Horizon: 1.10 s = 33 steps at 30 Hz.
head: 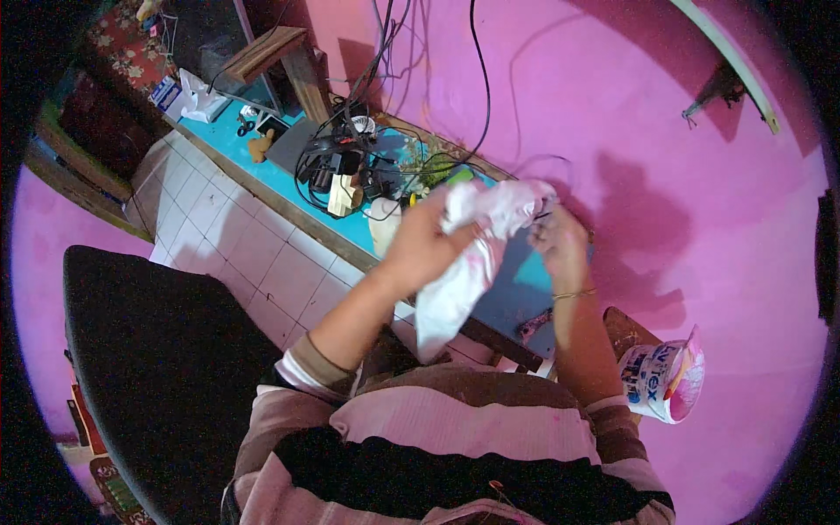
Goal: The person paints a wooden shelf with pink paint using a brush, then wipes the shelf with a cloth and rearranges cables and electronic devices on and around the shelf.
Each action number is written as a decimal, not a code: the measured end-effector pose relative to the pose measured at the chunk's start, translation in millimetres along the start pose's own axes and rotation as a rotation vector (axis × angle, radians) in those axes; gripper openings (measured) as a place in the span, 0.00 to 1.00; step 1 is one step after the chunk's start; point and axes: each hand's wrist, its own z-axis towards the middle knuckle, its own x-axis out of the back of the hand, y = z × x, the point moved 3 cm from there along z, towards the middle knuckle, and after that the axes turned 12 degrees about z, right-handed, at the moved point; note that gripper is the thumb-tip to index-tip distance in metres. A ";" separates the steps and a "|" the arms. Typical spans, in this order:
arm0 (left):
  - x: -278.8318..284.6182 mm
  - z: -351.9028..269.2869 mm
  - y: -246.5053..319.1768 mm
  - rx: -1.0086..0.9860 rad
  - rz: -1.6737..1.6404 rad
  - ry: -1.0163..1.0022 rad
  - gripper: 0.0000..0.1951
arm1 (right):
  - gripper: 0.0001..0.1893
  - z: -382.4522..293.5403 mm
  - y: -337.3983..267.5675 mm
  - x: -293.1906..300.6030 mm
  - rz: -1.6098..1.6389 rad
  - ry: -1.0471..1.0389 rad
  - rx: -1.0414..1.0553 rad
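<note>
My left hand (423, 246) grips a crumpled white cloth (453, 289), with pink smudges on it, above a blue-topped bench (489, 298). The lower end of the cloth hangs loose towards my body. At the cloth's far right end, the curled fingers of my right hand (558, 239) pinch it. A small dark thing shows beside those fingertips, too blurred to name. Under my right forearm, a pink-stained tool (535, 325) lies on the bench top. Just left of the cloth, a pale rounded object (384, 223) is partly hidden by my left hand.
A white paint bucket (646, 380) with pink paint stands to my right. Tangled black cables (328, 147), scissors (246, 125) and a small brown figure (261, 146) crowd the bench. Cables hang by the pink wall (564, 98). A dark padded chair back (164, 367) is at left.
</note>
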 end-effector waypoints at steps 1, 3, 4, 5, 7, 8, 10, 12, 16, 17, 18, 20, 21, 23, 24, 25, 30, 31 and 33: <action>11.2 4.7 -4.4 0.015 -0.225 0.081 0.19 | 0.13 6.6 -12.2 10.8 0.008 0.054 0.065; 49.9 16.1 -7.8 0.082 -0.251 0.193 0.18 | 0.13 13.5 -30.5 27.7 0.019 0.121 0.136; 71.2 24.3 -26.3 0.164 -0.277 0.224 0.20 | 0.14 13.4 -37.6 34.5 -0.012 0.152 0.197; 82.6 30.9 -35.4 0.088 -0.439 0.268 0.22 | 0.15 11.5 -42.3 37.5 -0.045 0.181 0.258; 107.4 41.4 -47.7 -0.082 -0.763 0.332 0.24 | 0.17 2.5 -43.3 23.3 -0.212 0.246 0.176; 109.2 39.4 -52.5 -0.014 -0.712 0.327 0.24 | 0.18 -1.3 -40.9 18.4 -0.379 0.310 0.095; 103.0 47.2 -36.4 0.111 -0.623 0.276 0.25 | 0.20 6.1 -34.7 33.0 -0.907 0.309 0.503; 106.6 44.6 -13.0 0.234 -0.515 0.246 0.26 | 0.22 -0.2 -34.6 15.3 -1.438 0.263 0.900; 7.9 2.1 36.0 0.055 -0.005 0.031 0.24 | 0.26 -30.7 -58.4 -79.2 -0.931 0.202 1.130; -29.8 -13.3 45.5 -0.040 0.167 -0.041 0.24 | 0.25 -40.1 -57.2 -104.7 -0.968 0.169 1.212; -58.8 -18.9 46.6 -0.049 0.175 -0.050 0.25 | 0.25 -49.6 -57.1 -127.1 -1.005 0.148 1.296; -87.3 -11.1 33.6 0.056 -0.669 0.189 0.23 | 0.27 -56.3 -50.4 -133.4 -1.195 0.185 1.431; -84.9 -5.6 19.5 0.115 -0.697 0.219 0.23 | 0.29 -65.3 -38.4 -141.0 -1.204 0.092 1.461; -90.7 9.5 6.7 0.214 -0.776 0.233 0.24 | 0.29 -53.6 -42.3 -128.5 -1.333 0.178 1.435; -84.8 15.1 8.4 0.122 -0.387 0.161 0.23 | 0.28 -57.7 -41.7 -127.5 -1.366 0.084 1.395; -79.7 18.3 13.7 0.026 0.004 0.098 0.24 | 0.28 -66.9 -41.2 -129.0 -1.396 -0.007 1.357; -114.5 51.2 -88.2 0.022 -0.561 0.236 0.22 | 0.27 -100.1 -9.4 -139.1 -0.967 -0.290 1.054; -105.2 63.4 -58.6 0.017 -0.415 0.103 0.19 | 0.26 -104.4 -9.9 -128.9 -0.912 -0.235 0.935; -67.4 67.3 -20.4 0.056 -0.308 0.056 0.17 | 0.25 -119.7 -16.6 -118.9 -0.758 -0.256 0.638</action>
